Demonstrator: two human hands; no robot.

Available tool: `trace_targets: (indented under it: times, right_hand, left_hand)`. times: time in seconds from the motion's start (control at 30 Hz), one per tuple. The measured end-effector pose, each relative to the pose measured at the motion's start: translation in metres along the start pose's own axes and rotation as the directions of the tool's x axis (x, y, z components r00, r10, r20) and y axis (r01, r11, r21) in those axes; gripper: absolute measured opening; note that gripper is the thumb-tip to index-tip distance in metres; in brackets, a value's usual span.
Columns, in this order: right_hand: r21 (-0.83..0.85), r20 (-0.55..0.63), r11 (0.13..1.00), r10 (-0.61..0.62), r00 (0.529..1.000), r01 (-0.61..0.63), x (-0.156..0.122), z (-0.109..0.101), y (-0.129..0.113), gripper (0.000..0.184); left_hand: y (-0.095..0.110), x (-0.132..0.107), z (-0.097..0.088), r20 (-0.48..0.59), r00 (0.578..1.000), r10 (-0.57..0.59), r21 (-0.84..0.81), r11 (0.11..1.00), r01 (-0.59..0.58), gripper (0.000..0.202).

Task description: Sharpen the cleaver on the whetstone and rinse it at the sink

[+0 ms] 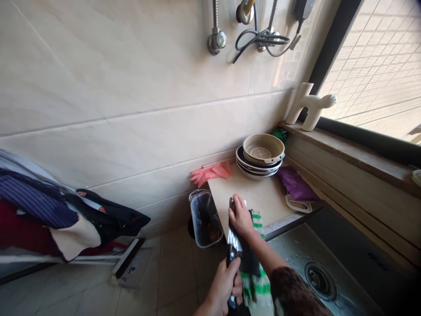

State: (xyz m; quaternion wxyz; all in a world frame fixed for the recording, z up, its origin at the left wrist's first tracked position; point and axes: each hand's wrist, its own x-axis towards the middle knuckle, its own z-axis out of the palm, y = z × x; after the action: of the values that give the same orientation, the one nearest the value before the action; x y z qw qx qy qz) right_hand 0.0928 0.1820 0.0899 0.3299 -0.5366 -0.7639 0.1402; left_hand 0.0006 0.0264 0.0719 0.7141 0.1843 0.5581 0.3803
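My left hand (pixel 224 281) is wrapped round the black riveted handle of a kitchen knife (pixel 234 241), whose shiny blade points away from me. Further up the blade, my right hand (pixel 241 216) is closed over its far part, covering the tip area. A dark flat slab (pixel 250 262) lies beside and partly under the blade; I cannot tell what it is. Beneath it spreads a green-and-white striped cloth (pixel 262 288) at the counter's edge.
A lined bin (pixel 206 219) stands left of the counter (pixel 226 188). On the counter are pink rubber gloves (pixel 213 172), stacked bowls (pixel 253 172) with a beige strainer (pixel 263 148), and a purple bag (pixel 297 184). The sink (pixel 292 245) lies right; a squeegee (pixel 128 261) and hanging cloths (pixel 39 202) left.
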Motion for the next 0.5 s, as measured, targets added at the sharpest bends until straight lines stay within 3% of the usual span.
trace_targets:
  times: [0.07, 0.1, 0.17, 0.23, 0.3, 0.37, 0.43, 0.5]
  right_hand:
    - [0.150, -0.104, 0.985, 0.105, 0.989, -0.089, -0.015, -0.027, -0.005, 0.054]
    - [0.271, -0.127, 0.953, 0.178, 0.976, -0.138, -0.030, -0.040, -0.009, 0.055]
    - [0.499, 0.037, 0.833, 0.255, 0.966, -0.239, -0.065, -0.058, -0.017, 0.057]
    - [0.611, 0.206, 0.718, 0.262, 0.943, -0.333, -0.094, -0.068, -0.024, 0.054]
    - [0.661, 0.261, 0.623, 0.331, 0.907, -0.418, -0.112, -0.072, -0.027, 0.046]
    - [0.712, 0.276, 0.492, 0.459, 0.844, -0.500, -0.123, -0.076, -0.025, 0.042]
    - [0.784, 0.325, 0.295, 0.553, 0.767, -0.545, -0.132, -0.082, -0.016, 0.040]
    - [0.830, 0.411, 0.076, 0.586, 0.698, -0.552, -0.143, -0.086, -0.004, 0.043]
  left_hand:
    - [0.018, -0.008, 0.007, -0.047, 0.980, 0.195, 0.118, 0.975, -0.188, 0.054]
    - [0.025, -0.012, 0.011, -0.070, 0.946, 0.316, 0.198, 0.934, -0.298, 0.054]
    - [0.028, -0.021, 0.021, -0.083, 0.850, 0.521, 0.325, 0.820, -0.471, 0.052]
    - [0.019, -0.027, 0.031, -0.040, 0.790, 0.612, 0.406, 0.732, -0.547, 0.054]
    - [0.004, -0.032, 0.039, 0.079, 0.789, 0.610, 0.460, 0.680, -0.572, 0.062]
    - [-0.004, -0.038, 0.040, 0.284, 0.797, 0.533, 0.505, 0.623, -0.597, 0.072]
    - [-0.001, -0.045, 0.036, 0.481, 0.760, 0.436, 0.540, 0.536, -0.649, 0.061]
    - [0.015, -0.050, 0.033, 0.541, 0.717, 0.440, 0.585, 0.417, -0.696, 0.046]
